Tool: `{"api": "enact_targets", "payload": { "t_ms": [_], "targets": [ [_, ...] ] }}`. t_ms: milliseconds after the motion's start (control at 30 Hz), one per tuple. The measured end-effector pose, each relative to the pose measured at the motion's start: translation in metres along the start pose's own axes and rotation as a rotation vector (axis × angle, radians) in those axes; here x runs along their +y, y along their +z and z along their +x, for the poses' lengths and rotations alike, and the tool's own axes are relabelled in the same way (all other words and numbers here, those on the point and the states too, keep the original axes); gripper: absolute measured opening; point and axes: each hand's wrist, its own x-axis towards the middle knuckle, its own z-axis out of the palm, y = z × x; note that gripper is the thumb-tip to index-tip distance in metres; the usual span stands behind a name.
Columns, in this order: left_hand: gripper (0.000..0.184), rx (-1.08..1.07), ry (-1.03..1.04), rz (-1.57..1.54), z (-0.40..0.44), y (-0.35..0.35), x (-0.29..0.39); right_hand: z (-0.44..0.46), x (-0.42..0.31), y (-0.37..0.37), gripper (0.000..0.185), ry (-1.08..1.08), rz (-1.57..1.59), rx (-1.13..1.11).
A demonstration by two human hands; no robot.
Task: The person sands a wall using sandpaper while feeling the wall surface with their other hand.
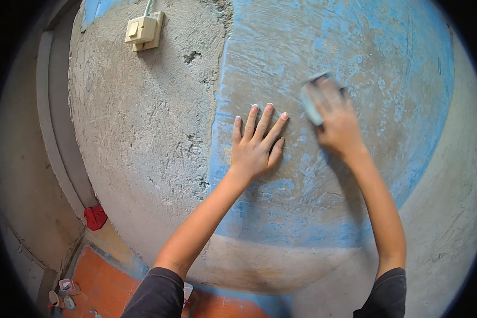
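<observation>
My left hand [254, 146] lies flat on the wall with its fingers spread, holding nothing. It rests on a patch of worn blue paint [281, 222], just right of where bare rough plaster [143, 116] begins. Higher and to the right, my right hand [336, 116] is wrapped over a sanding block [311, 106] held against the painted patch. The block has a pale bluish side and a dark top; motion blurs it, and my fingers cover much of it. Grey-brown areas show through the blue around both hands.
A cream light switch [141, 31] with a cable sticks out from the plaster at upper left. A red cloth or bag [95, 218] sits low by the door frame [55, 127]. Several small containers [69, 286] stand on the orange tiled floor [103, 281].
</observation>
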Motion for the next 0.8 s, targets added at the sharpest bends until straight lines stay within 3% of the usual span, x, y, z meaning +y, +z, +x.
{"api": "enact_targets", "payload": {
  "t_ms": [100,233,267,367,400,500,533,667,800],
  "targets": [
    [0.055,0.016,-0.004,0.004,-0.003,0.002,0.001,0.009,-0.006,0.015,0.079,0.217,-0.035,0.238],
    [0.055,0.004,-0.011,-0.006,-0.014,0.006,0.002,-0.003,-0.021,0.007,0.068,-0.220,0.031,-0.134],
    [0.055,0.012,-0.004,0.007,-0.017,0.007,0.002,0.001,-0.007,0.006,0.068,-0.220,-0.071,-0.103],
    [0.056,0.017,0.002,0.036,-0.025,0.007,0.005,0.015,-0.001,0.011,0.077,0.236,-0.052,0.223],
    [0.056,0.014,-0.002,0.039,-0.027,0.007,0.007,0.015,-0.011,0.021,0.074,0.216,-0.058,0.314],
    [0.057,-0.024,-0.011,0.029,-0.035,0.008,0.007,0.001,-0.040,0.014,0.060,-0.224,0.078,-0.099],
    [0.057,-0.043,-0.015,0.021,-0.037,0.008,0.007,0.005,-0.040,0.011,0.060,-0.254,0.073,-0.119],
    [0.057,-0.012,0.001,0.044,-0.043,0.007,0.010,0.030,-0.022,0.012,0.078,0.171,0.036,0.216],
    [0.056,-0.019,0.022,0.051,-0.054,0.011,0.009,0.007,-0.045,0.012,0.076,-0.289,0.140,-0.134]
  ]
}}
